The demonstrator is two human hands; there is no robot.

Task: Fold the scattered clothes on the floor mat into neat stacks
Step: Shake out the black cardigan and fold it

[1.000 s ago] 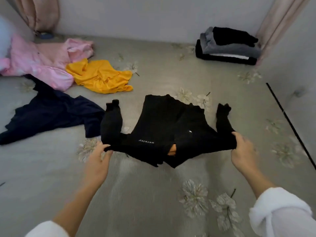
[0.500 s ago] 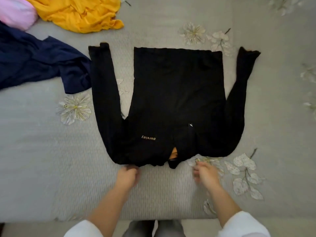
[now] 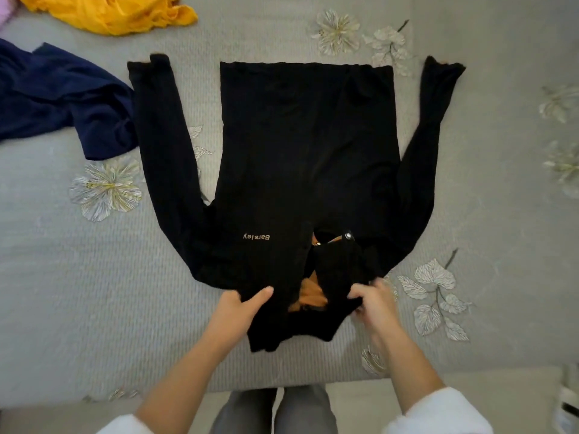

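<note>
A black long-sleeved top [image 3: 300,158] with small "Barsley" lettering lies flat on the grey floral mat [image 3: 62,277], hem away from me, both sleeves spread outward. Its collar, with an orange lining, is at my end. My left hand [image 3: 238,311] grips the collar's left side, thumb on top of the fabric. My right hand [image 3: 374,303] pinches the collar's right side with curled fingers. The collar is pulled toward me, bunched between both hands.
A navy garment [image 3: 62,101] lies crumpled at the left, touching the black top's left sleeve. A yellow garment [image 3: 119,12] sits at the top left. The mat's near edge [image 3: 282,385] runs just past my hands, with my legs below it.
The black top, held up by its shoulders a second ago, now lies spread on the mat. Both hands have moved in from the shoulders and taken hold of the collar.
</note>
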